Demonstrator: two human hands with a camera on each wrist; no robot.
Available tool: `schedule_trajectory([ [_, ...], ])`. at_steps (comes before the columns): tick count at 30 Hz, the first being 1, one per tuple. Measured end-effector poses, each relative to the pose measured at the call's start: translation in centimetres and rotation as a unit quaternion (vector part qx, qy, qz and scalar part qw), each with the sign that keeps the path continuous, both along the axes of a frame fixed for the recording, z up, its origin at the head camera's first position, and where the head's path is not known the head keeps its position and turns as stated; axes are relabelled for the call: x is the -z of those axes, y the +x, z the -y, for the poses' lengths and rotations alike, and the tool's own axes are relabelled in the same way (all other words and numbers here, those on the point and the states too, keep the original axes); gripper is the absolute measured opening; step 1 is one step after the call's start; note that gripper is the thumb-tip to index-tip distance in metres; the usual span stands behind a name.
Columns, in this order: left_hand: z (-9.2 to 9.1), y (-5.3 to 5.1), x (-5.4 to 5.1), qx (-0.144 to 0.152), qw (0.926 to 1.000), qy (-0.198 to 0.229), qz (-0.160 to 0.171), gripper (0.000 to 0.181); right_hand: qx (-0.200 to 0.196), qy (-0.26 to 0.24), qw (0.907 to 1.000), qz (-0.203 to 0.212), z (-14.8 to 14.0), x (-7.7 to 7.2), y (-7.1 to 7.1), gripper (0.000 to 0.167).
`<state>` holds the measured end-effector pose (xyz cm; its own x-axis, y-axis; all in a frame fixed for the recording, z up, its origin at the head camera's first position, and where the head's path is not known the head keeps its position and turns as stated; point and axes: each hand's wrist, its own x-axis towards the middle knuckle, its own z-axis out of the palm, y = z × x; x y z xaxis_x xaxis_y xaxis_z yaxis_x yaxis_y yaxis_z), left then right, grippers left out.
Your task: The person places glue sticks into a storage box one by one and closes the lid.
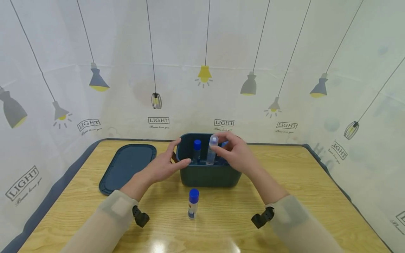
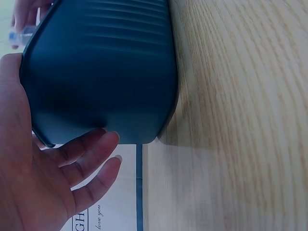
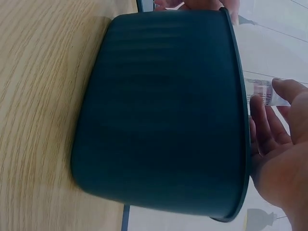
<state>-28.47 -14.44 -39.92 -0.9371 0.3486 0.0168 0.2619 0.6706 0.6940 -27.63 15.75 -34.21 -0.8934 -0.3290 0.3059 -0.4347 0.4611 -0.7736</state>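
A dark green bin (image 1: pixel 210 176) stands on the table, a blue-capped tube (image 1: pixel 197 151) upright inside it. My right hand (image 1: pixel 235 153) pinches a clear bottle (image 1: pixel 211 153) between thumb and fingers at the bin's opening; the right wrist view shows the bottle (image 3: pixel 262 91) above the rim. Another blue item lies partly hidden behind that hand. My left hand (image 1: pixel 162 163) rests on the bin's left end, thumb at the rim; in the left wrist view the hand's (image 2: pixel 48 163) fingers touch the bin's wall (image 2: pixel 103 82).
A glue stick with a blue cap (image 1: pixel 193 205) stands on the table in front of the bin. The dark flat lid (image 1: pixel 129 165) lies to the left. Behind the wooden table (image 1: pixel 284 161) hangs a white cloth printed with lamps.
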Motion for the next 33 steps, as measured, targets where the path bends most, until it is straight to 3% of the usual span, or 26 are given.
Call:
schedule_trajectory([
  [5,-0.1,-0.1,0.0,0.002,1.0,0.001,-0.001,0.104,-0.012,0.014,0.9998,-0.007,1.3,0.3,-0.6,0.036],
  [17,0.0,-0.1,-0.1,0.007,1.0,0.005,0.002,0.104,-0.006,0.031,0.9991,0.028,3.7,0.8,-1.7,0.034],
  [33,0.0,-0.1,0.2,0.003,1.0,0.002,0.006,0.103,-0.016,0.101,0.9882,0.114,4.2,1.4,-2.4,0.021],
])
